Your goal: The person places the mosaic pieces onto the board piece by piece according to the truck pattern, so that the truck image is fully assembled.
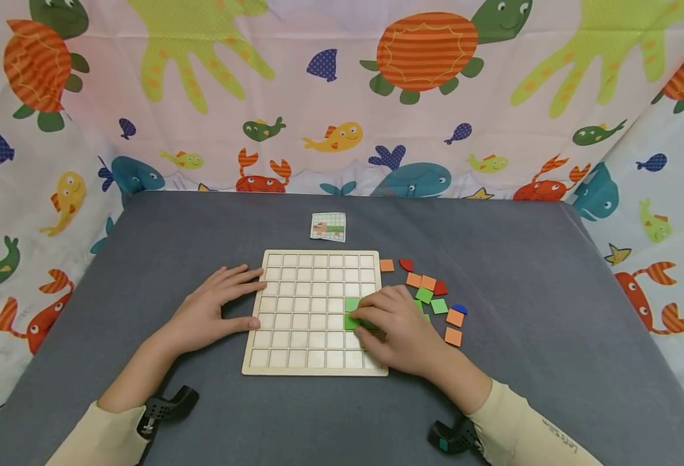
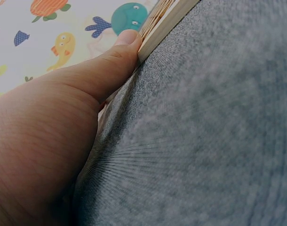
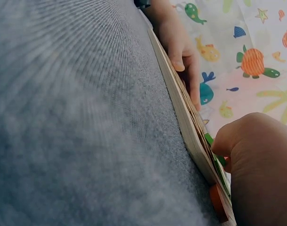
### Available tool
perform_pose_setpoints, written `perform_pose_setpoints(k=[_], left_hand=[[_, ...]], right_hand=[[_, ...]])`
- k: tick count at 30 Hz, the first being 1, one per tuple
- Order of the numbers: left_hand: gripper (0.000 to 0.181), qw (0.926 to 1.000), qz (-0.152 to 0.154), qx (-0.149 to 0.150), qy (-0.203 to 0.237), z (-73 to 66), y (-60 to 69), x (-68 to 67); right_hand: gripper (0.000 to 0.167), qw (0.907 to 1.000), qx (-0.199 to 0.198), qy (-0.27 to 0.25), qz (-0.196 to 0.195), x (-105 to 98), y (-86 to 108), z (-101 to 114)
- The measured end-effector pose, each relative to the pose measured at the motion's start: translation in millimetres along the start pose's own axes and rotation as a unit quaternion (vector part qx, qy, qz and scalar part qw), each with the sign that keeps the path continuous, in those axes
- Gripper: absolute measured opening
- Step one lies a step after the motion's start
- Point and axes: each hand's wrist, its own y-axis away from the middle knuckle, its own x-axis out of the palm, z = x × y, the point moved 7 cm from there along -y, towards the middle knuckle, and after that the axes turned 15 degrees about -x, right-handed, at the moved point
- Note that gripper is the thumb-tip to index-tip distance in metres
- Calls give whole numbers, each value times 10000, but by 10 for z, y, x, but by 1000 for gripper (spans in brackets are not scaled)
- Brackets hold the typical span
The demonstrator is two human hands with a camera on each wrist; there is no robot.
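Observation:
A wooden grid board (image 1: 299, 321) lies flat on the grey cloth. My left hand (image 1: 213, 304) rests at its left edge, fingers straight; in the left wrist view the thumb (image 2: 117, 54) touches the board's side. My right hand (image 1: 400, 330) is over the board's right part with bent fingers, pinching a green square tile (image 3: 222, 160) low at the grid. Another green tile (image 1: 352, 304) sits in a cell just beyond its fingertips. The right fingers partly cover the green pieces there, so how many lie beneath is hidden.
Right of the board lie loose pieces: several orange squares (image 1: 453, 336), green squares (image 1: 439, 306), red pieces (image 1: 406, 265) and a blue piece (image 1: 460, 309). A small pattern card (image 1: 328, 227) lies behind the board. A printed sea-animal curtain (image 1: 342, 97) hangs around the table.

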Motion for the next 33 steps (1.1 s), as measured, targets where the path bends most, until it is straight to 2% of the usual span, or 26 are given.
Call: perform_pose_setpoints(k=[10,25,33], left_hand=[[84,9998,103,-171,-34,41,14,8],[83,9998,88,-154,-80,38,6,3],[83,9998,65,-118,-115,26,-5,-3]], right_hand=[[19,9999,130,-32,76,15,13,-7],[20,9999,107,66,7,-14,40,17],[18,9996,121,232,-67,-121,98,29]])
